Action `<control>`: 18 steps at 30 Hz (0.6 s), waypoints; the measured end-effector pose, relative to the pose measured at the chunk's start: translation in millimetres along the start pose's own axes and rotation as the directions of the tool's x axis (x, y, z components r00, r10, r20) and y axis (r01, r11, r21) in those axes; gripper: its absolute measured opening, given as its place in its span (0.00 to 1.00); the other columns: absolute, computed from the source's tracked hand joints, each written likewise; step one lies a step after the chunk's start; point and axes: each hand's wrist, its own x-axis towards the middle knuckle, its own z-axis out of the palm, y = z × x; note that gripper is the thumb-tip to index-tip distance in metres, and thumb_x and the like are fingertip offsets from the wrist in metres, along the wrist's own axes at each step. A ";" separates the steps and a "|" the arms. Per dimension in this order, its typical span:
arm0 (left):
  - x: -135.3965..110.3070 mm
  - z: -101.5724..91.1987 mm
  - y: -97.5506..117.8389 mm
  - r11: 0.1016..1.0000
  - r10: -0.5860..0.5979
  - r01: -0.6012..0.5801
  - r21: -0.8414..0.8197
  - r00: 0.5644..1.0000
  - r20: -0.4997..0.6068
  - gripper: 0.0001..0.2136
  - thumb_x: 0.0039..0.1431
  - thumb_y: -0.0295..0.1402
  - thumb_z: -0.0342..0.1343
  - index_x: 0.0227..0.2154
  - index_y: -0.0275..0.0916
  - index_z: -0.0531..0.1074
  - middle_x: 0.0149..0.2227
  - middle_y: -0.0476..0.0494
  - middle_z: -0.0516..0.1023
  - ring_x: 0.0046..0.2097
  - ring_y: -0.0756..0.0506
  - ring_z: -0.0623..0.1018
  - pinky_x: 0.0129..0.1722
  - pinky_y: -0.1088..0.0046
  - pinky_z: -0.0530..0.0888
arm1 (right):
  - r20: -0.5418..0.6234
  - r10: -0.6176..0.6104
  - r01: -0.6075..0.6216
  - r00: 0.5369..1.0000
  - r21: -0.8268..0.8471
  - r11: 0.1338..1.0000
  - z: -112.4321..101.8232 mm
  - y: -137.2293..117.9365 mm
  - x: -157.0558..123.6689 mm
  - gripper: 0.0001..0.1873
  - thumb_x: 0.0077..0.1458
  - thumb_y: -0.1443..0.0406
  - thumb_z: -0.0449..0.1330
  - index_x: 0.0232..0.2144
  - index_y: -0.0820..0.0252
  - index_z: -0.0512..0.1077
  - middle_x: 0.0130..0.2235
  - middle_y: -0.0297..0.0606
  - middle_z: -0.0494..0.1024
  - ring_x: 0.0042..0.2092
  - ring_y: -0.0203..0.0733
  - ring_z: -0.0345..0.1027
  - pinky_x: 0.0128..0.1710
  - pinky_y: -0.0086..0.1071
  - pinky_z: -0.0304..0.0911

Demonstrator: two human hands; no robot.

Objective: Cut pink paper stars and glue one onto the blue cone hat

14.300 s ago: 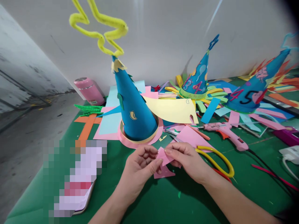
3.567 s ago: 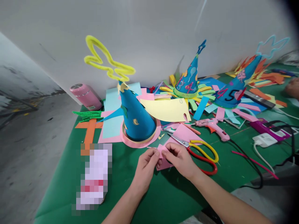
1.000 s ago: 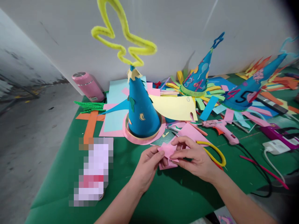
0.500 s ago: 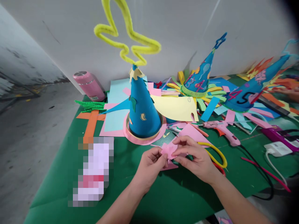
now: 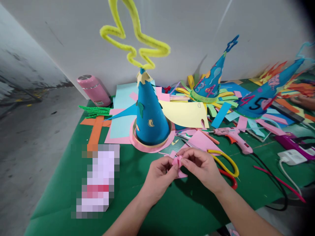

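Note:
Both of my hands meet low in the middle over the green table (image 5: 172, 209). My left hand (image 5: 158, 178) and my right hand (image 5: 200, 167) pinch a small folded pink paper piece (image 5: 177, 161) between fingertips, held just above another pink scrap lying on the table. Right behind them stands a blue paper cone hat (image 5: 150, 114) on a pink ring, topped with a yellow pipe-cleaner shape (image 5: 136, 39). Yellow-and-red scissors (image 5: 227, 164) lie just right of my right hand.
A pink glue gun (image 5: 233, 139) with a black cord lies at the right. Two more blue cone hats (image 5: 211, 82) (image 5: 268, 91) stand at the back among coloured paper strips and sheets. A pink bottle (image 5: 93, 90) lies back left. Another person's hand (image 5: 304, 101) shows at the far right edge.
The pink piece has been folded smaller between my fingertips over the last second. My right hand's fingers have closed in tighter toward my left hand.

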 end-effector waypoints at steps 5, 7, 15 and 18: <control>0.0 0.0 -0.1 0.999 -0.010 0.011 -0.031 1.000 0.006 0.11 0.47 0.37 0.57 0.19 0.34 0.69 0.18 0.52 0.66 0.23 0.54 0.64 0.23 0.78 0.61 | 0.002 0.068 -0.068 0.998 0.045 0.997 3.0 -0.9 -0.4 0.05 0.50 0.66 0.59 0.24 0.60 0.68 0.26 0.33 0.70 0.27 0.33 0.62 0.26 0.27 0.60; -0.2 0.0 0.2 1.000 -0.013 0.013 -0.023 1.000 0.010 0.10 0.48 0.36 0.57 0.20 0.34 0.69 0.19 0.51 0.67 0.23 0.54 0.64 0.24 0.78 0.61 | -0.008 0.068 -0.068 0.998 0.020 0.997 3.4 -1.9 -1.0 0.05 0.50 0.66 0.59 0.24 0.61 0.68 0.26 0.33 0.70 0.27 0.33 0.62 0.26 0.27 0.60; -2.0 -0.6 -0.5 1.000 -0.011 0.012 -0.013 0.999 0.032 0.08 0.48 0.35 0.56 0.21 0.34 0.70 0.20 0.51 0.67 0.25 0.52 0.66 0.26 0.78 0.65 | -0.022 0.048 -0.050 0.999 -0.120 0.991 3.5 -5.8 -1.6 0.05 0.50 0.67 0.57 0.24 0.62 0.69 0.26 0.35 0.72 0.27 0.35 0.63 0.26 0.28 0.60; -1.9 -0.7 -0.3 0.999 -0.027 0.028 -0.030 0.999 0.038 0.07 0.46 0.34 0.58 0.22 0.34 0.71 0.21 0.51 0.68 0.26 0.52 0.67 0.27 0.77 0.66 | -0.015 0.034 -0.036 0.999 -0.138 0.990 2.5 -6.5 -1.4 0.04 0.50 0.68 0.57 0.24 0.62 0.69 0.26 0.35 0.72 0.28 0.35 0.63 0.26 0.28 0.60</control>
